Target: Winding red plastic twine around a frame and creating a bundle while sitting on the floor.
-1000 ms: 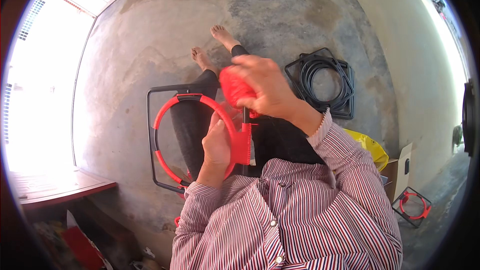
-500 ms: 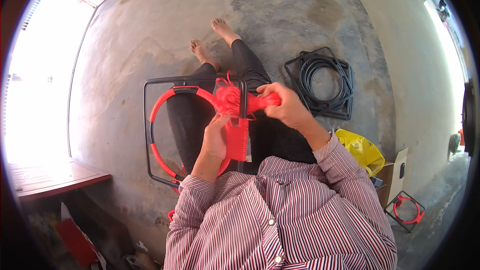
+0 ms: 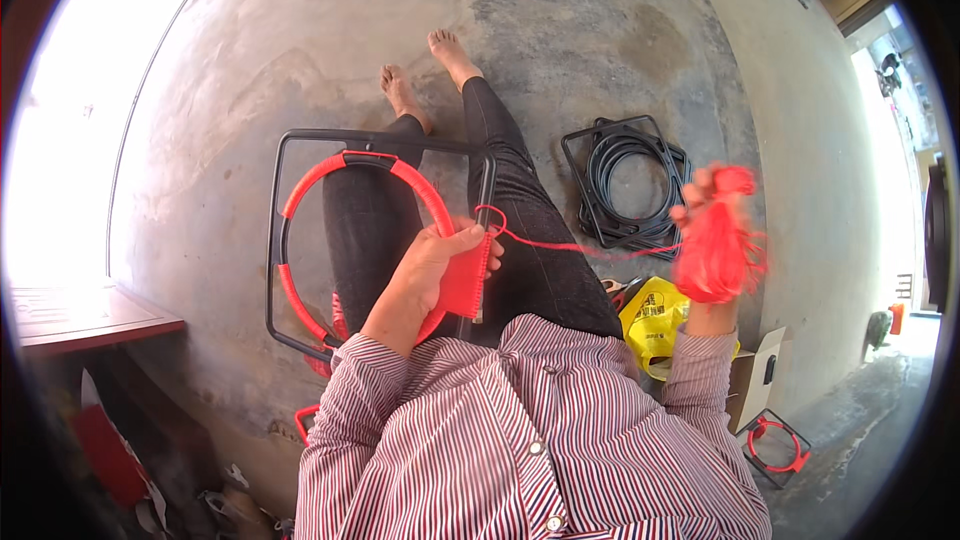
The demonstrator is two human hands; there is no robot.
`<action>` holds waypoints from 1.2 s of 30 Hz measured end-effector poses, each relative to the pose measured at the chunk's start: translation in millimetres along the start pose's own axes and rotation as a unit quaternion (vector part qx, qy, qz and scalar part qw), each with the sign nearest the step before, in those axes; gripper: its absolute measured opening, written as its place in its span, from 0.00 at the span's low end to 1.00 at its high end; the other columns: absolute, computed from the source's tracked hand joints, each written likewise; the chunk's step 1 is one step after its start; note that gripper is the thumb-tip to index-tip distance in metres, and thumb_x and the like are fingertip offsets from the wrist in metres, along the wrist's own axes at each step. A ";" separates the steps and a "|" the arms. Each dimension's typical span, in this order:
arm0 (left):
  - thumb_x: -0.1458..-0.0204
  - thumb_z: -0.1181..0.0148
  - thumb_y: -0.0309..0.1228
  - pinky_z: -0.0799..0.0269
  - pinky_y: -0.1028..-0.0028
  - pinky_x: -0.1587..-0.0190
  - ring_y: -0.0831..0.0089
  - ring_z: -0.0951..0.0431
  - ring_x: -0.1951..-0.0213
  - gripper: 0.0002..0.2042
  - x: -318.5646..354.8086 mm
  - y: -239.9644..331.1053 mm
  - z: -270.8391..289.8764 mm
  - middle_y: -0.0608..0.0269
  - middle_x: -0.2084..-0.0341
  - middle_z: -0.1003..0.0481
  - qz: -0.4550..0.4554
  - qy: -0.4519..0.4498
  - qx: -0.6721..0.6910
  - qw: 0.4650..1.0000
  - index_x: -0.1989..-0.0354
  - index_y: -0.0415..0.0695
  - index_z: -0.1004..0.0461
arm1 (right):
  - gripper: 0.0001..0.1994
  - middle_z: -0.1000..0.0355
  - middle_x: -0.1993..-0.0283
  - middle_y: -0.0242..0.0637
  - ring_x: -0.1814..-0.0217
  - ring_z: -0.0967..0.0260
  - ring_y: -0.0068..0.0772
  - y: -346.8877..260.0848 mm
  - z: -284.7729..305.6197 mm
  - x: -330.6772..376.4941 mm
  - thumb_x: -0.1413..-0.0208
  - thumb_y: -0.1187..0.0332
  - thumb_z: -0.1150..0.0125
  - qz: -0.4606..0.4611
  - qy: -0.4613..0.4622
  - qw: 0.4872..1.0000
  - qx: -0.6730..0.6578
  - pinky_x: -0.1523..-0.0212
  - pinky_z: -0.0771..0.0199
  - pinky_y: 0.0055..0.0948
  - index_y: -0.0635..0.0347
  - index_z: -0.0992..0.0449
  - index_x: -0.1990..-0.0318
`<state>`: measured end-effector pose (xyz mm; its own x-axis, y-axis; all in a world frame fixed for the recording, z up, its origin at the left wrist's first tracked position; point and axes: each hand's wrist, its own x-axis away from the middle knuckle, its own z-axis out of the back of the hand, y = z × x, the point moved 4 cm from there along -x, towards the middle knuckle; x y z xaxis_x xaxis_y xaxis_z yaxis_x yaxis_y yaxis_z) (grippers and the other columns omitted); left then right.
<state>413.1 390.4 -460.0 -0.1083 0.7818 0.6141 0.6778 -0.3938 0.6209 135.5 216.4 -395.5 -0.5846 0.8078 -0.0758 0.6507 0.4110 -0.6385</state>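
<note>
A square black metal frame [image 3: 273, 230] lies over my legs, with a ring [image 3: 430, 198] inside it, partly wrapped in red cord. Where the ring meets the frame's right bar, a red woven panel [image 3: 462, 282] fills the gap. My left hand [image 3: 428, 265] is closed on this panel, thumb on top near the bar. Off to the right, my right hand [image 3: 697, 202] grips a bundle of red cord [image 3: 715, 258], blurred by motion. From the bundle a single red strand [image 3: 560, 244] runs back to the frame's right bar, looping there above my left thumb.
Stacked black frames with rings [image 3: 630, 180] lie on the concrete floor at right. A yellow bag [image 3: 650, 325] and an open cardboard box [image 3: 755, 375] stand by my right side. Behind them is a smaller red-wrapped frame [image 3: 776, 445]. A low reddish table [image 3: 100, 320] is at left.
My right hand has swung away to the right with the cord bundle, drawing the strand out. My left hand still holds the panel; the frame has shifted slightly left.
</note>
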 end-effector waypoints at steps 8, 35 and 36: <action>0.43 0.41 0.33 0.24 0.69 0.68 0.66 0.21 0.73 0.09 -4.7 -4.0 6.8 0.54 0.72 0.22 -0.001 -0.010 -0.027 1.000 0.63 0.40 0.27 | 0.20 0.27 0.62 0.34 0.60 0.30 0.23 140.7 -65.6 -4.3 0.53 0.70 0.32 -0.169 -0.110 0.857 0.474 0.56 0.29 0.26 0.61 0.33 0.54; 0.38 0.49 0.42 0.24 0.71 0.69 0.66 0.21 0.72 0.18 6.3 22.4 15.6 0.53 0.74 0.23 -0.062 0.052 -0.007 0.997 0.66 0.37 0.27 | 0.18 0.28 0.51 0.48 0.51 0.28 0.49 -157.5 140.0 75.0 0.40 0.69 0.53 0.279 0.425 0.856 0.092 0.47 0.27 0.48 0.65 0.34 0.44; 0.38 0.49 0.43 0.25 0.72 0.69 0.68 0.21 0.73 0.18 6.2 21.5 17.6 0.55 0.74 0.23 -0.071 0.061 -0.018 0.995 0.67 0.37 0.26 | 0.18 0.28 0.51 0.48 0.51 0.28 0.49 -148.8 139.5 76.0 0.40 0.69 0.53 0.283 0.423 0.857 0.086 0.47 0.27 0.48 0.65 0.34 0.44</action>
<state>439.8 395.3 -451.4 -0.2899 0.7679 0.5712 0.6223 -0.3022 0.7221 -73.3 157.7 -413.0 0.4085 0.9041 0.1256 0.5903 -0.1567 -0.7918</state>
